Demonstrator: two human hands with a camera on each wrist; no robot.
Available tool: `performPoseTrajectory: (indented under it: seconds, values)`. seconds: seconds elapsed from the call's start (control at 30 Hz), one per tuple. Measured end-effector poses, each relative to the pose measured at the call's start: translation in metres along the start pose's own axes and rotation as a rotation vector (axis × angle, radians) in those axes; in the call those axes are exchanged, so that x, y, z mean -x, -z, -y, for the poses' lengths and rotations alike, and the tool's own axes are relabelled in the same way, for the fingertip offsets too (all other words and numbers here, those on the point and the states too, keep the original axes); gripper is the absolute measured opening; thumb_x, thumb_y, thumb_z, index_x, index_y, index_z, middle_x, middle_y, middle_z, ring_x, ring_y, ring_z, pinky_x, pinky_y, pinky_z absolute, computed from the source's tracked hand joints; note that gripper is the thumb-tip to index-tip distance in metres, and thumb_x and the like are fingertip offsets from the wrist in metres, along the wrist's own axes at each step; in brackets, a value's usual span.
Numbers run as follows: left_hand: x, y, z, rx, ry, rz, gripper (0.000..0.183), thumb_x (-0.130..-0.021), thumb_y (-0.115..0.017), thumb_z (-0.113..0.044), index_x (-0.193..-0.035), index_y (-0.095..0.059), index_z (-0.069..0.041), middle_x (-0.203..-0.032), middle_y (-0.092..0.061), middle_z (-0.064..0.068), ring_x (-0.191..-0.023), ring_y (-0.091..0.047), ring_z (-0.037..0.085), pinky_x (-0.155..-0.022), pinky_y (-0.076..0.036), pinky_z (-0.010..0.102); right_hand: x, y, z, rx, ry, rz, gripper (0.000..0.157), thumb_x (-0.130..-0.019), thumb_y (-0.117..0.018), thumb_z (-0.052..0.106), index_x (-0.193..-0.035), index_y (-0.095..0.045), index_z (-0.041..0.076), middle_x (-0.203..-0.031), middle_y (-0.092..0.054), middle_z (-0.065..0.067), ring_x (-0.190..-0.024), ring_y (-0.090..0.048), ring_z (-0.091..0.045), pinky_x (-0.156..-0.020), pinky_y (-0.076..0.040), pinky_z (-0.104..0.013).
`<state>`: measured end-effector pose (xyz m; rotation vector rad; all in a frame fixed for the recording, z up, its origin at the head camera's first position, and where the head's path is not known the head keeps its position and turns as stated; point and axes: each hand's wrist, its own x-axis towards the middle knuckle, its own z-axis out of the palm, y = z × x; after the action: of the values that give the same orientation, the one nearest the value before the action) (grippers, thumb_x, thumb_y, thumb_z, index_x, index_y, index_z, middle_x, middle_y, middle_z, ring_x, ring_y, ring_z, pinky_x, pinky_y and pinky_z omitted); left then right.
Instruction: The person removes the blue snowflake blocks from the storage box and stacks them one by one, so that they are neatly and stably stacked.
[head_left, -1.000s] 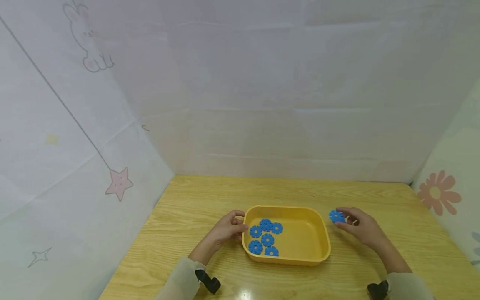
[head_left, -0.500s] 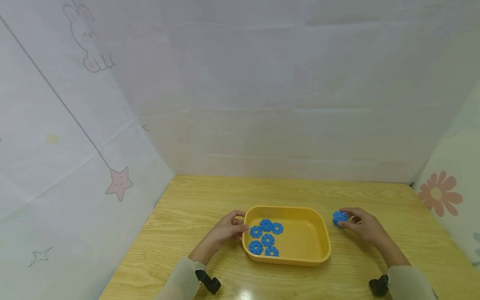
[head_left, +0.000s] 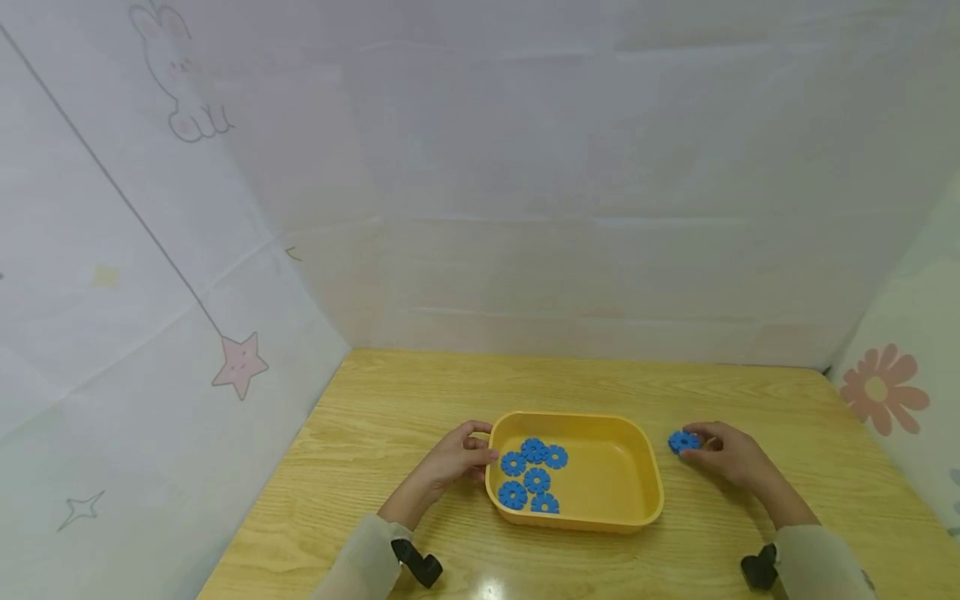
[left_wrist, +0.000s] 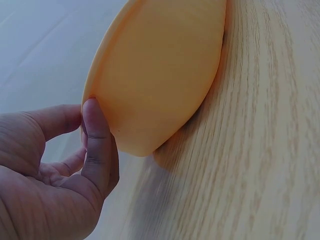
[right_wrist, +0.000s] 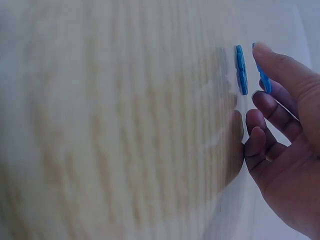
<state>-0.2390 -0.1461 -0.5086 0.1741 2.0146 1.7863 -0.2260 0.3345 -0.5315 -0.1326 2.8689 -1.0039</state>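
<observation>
The left hand (head_left: pixel 453 457) pinches the left rim of a yellow plastic tray (head_left: pixel 615 467), thumb on one face of the wall and fingers on the other. Several blue notched snowflake discs (head_left: pixel 536 480) lie in the tray's left half, some overlapping. Right of the tray, the right hand (head_left: pixel 731 454) pinches a blue snowflake disc (right_wrist: pixel 265 77) between thumb and fingertips. Just below that disc, another blue snowflake disc (right_wrist: pixel 242 70) rests on the table, with a narrow gap between them in the right wrist view. From the head they overlap.
The tray stands on a wood-grain table (head_left: pixel 420 383). Pale printed cloth (head_left: pixel 525 250) hangs behind and at both sides of the table. Black straps with cameras (head_left: pixel 417 563) sit at both wrists.
The right hand has shifted slightly right and downward with its blue snowflake disc, now over the one on the table. The left hand and tray stay in place.
</observation>
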Motion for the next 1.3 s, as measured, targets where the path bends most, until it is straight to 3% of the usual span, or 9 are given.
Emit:
performPoseTrajectory:
  seconds: [0.9, 1.07, 1.3]
  values:
    - [-0.0005, 0.0004, 0.0006, -0.001, 0.0, -0.001, 0.051, -0.094, -0.071, -0.008, -0.14, -0.049, -0.002, -0.098, -0.064, 0.009, -0.078, -0.066, 0.019, -0.064, -0.057, 0.029, -0.0054, -0.0031, 0.0008, 0.038, 0.076, -0.003, 0.055, -0.09, -0.077, 0.037, -0.127, -0.065, -0.003, -0.11, -0.065, -0.013, -0.096, -0.058, -0.026, -0.081, -0.052, -0.047]
    - [0.0, 0.0006, 0.0008, 0.001, -0.002, 0.006, 0.051, -0.095, -0.071, -0.008, -0.14, -0.049, -0.002, -0.1, -0.064, 0.01, -0.078, -0.066, 0.018, -0.064, -0.056, 0.028, -0.0058, -0.0052, 0.0, 0.035, 0.067, -0.001, 0.054, -0.091, -0.077, 0.037, -0.126, -0.065, -0.002, -0.113, -0.065, -0.017, -0.101, -0.06, -0.032, -0.084, -0.053, -0.052]
    - [-0.0003, 0.0003, 0.0001, 0.003, -0.003, 0.004, 0.051, -0.095, -0.071, -0.008, -0.14, -0.049, -0.002, -0.099, -0.064, 0.009, -0.075, -0.065, 0.016, -0.062, -0.055, 0.027, -0.0068, -0.0063, 0.0006, 0.045, 0.057, 0.0, 0.053, -0.09, -0.077, 0.037, -0.126, -0.065, 0.0, -0.11, -0.064, -0.014, -0.097, -0.059, -0.029, -0.081, -0.052, -0.049]
